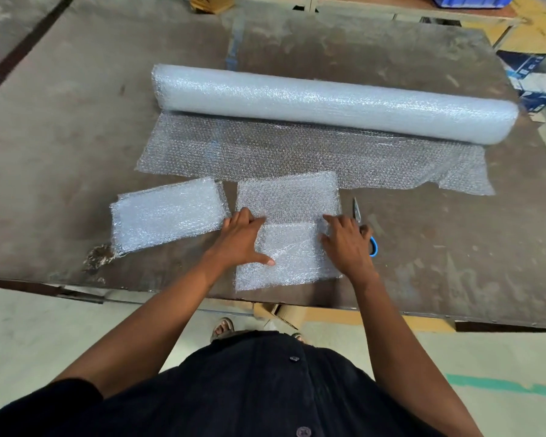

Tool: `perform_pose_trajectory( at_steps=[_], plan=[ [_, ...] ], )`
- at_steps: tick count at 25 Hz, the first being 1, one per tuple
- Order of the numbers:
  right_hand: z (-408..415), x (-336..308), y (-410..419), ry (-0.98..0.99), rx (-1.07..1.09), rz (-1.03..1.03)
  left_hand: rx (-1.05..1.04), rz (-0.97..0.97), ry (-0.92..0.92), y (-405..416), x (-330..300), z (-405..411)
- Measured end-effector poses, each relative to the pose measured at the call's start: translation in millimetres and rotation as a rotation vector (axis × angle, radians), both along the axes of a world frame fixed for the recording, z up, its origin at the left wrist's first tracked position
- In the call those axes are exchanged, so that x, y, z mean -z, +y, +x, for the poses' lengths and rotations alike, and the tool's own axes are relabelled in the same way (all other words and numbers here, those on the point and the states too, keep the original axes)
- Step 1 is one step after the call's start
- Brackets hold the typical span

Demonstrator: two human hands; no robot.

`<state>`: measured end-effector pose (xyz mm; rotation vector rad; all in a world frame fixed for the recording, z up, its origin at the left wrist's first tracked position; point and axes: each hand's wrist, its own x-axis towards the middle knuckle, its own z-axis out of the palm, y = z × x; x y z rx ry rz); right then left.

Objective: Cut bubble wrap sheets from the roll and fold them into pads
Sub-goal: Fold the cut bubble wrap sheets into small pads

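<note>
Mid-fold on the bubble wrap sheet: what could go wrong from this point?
1. The scissors lie right beside the right hand, blade partly under it; a sideways slide could nick a finger.
2. The sheet being folded lies near the table edge and could slip off when released.
3. Both hands press flat, the left hand included; the fold may spring open once they lift.

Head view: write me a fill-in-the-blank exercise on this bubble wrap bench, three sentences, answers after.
1. Both hands, the left hand and the right hand, press on the cut sheet that is being ____.
2. The scissors lie just to the ____ of that sheet.
3. The finished pad lies to the sheet's ____, nearer the person than the roll.

Missing words: folded; right; left
</note>
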<state>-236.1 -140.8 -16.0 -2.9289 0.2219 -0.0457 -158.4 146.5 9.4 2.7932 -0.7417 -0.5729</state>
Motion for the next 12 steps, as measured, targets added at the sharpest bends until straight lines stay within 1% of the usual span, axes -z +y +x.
perform_pose_trajectory(
  at_steps=[2,4,6,7,8,10,11,12],
  plan=[
    [13.5,-10.7,-7.6,0.037,0.015,-0.061,-0.027,-0.04,0.035,-0.3,2.5,12.2],
    [21.4,-16.4,-13.7,0.079,0.012,-0.084,-0.05,-0.125,0.11,0.9,8.6,18.4],
    [26.1,-20.2,-17.8,0.14,-0.004,-0.024,-0.081,-0.23,0.206,4.4,12.9,22.2],
    [26.8,-23.7,-20.4,0.173,-0.023,0.087,-0.104,-0.269,0.241,6.0,13.4,22.4],
    [26.6,-30.4,-23.7,0.231,-0.044,0.275,-0.117,-0.286,0.25,6.5,13.0,21.8],
    [25.5,-52.7,-28.9,0.374,-0.074,0.774,-0.102,-0.272,0.216,6.2,12.2,21.2],
    [24.4,-66.0,-29.1,0.429,-0.078,0.981,-0.087,-0.255,0.205,6.0,11.5,20.2],
    [23.6,-77.9,-27.6,0.471,-0.097,1.125,-0.085,-0.243,0.21,6.5,10.9,19.6]
  ],
)
